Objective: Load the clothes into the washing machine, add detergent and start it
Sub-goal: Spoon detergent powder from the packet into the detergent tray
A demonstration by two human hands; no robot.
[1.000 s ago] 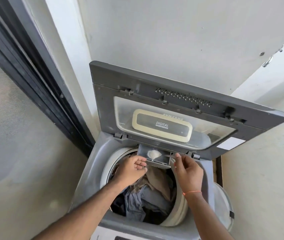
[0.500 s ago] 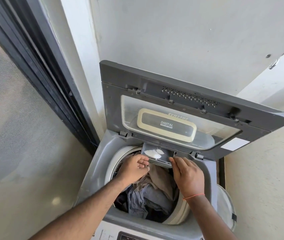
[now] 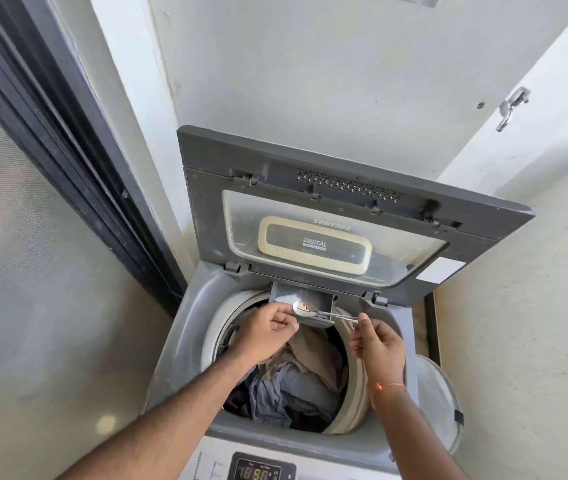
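Observation:
The grey top-loading washing machine (image 3: pixel 185 327) stands with its lid (image 3: pixel 344 188) raised against the wall. Several grey, beige and dark clothes (image 3: pixel 296 382) fill the drum. At the drum's back edge the detergent drawer (image 3: pixel 310 301) is pulled out, with white powder (image 3: pixel 286 298) in its left part. My left hand (image 3: pixel 268 332) is closed on the drawer's front left edge. My right hand (image 3: pixel 377 342) pinches the handle of a metal spoon (image 3: pixel 305 308), whose bowl lies over the drawer.
A lit control panel (image 3: pixel 258 471) shows digits at the machine's front. A dark door frame (image 3: pixel 67 161) runs along the left. A white laundry basket (image 3: pixel 442 403) stands to the right of the machine. Walls close in behind and on the right.
My right hand has drawn back to the right and now holds the spoon level over the drawer. The left hand stays at the drawer. The view has tipped down, showing the control panel.

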